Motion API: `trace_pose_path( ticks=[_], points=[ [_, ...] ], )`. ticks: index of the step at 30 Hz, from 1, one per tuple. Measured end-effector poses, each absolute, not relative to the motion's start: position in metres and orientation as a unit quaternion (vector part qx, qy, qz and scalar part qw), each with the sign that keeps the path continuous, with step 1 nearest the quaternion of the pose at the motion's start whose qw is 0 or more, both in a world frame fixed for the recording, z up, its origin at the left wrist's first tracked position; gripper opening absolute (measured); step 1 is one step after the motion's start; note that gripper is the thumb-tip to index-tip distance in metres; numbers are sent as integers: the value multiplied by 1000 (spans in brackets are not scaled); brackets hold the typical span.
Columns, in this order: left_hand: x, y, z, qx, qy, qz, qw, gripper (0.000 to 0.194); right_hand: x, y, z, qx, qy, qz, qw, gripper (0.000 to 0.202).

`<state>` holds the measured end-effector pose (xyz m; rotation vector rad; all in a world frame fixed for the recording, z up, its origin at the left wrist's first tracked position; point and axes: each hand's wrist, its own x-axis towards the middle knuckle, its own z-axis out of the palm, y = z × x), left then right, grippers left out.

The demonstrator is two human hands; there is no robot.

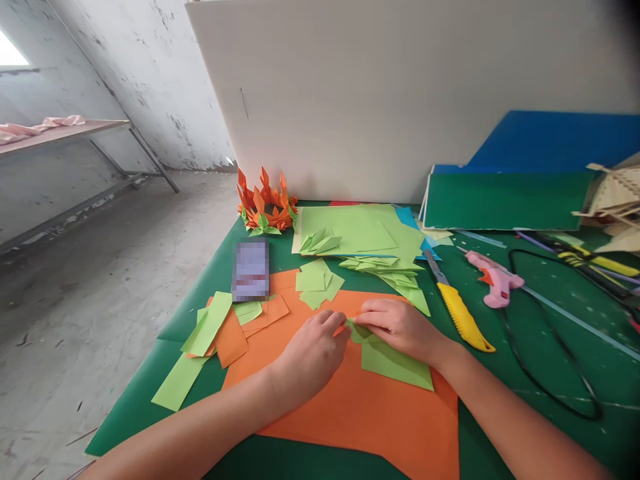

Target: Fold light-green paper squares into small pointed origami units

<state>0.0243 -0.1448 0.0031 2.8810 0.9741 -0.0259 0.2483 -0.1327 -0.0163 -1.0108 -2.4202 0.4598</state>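
Note:
Between my two hands is a small folded green paper piece [358, 331], over a large orange sheet [350, 407]. My left hand [317, 350] has its fingers bent and pinched at the left end of the piece; the fingertips partly cover it. My right hand [400, 328] holds the piece's other side, fingers together and pointing left. Beneath my right hand and wrist lies a flat green paper rectangle [395, 365]. Loose green squares [315, 280] lie just beyond my hands on the orange sheet.
An orange paper crown [265, 207] stands at the back left, behind a phone [251, 270]. Green strips [207, 323] lie left. Folded green pieces [390, 267] lie behind my hands. A yellow cutter [463, 313], pink glue gun [495, 277] and black cable [540, 403] are right.

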Motion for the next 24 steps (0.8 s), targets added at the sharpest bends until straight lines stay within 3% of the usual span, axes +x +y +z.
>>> trace_pose_path(
  ticks=[7, 14, 24],
  points=[
    [29, -144, 6, 955, 284, -83, -10, 25, 250, -134, -16, -376, -881, 169, 233, 26],
    [28, -139, 3, 949, 310, -51, 34, 37, 252, -135, -10, -372, -892, 160, 203, 29],
    [29, -141, 1, 952, 303, -49, 1, 28, 261, -136, -9, -377, -897, 132, 191, 26]
  ],
)
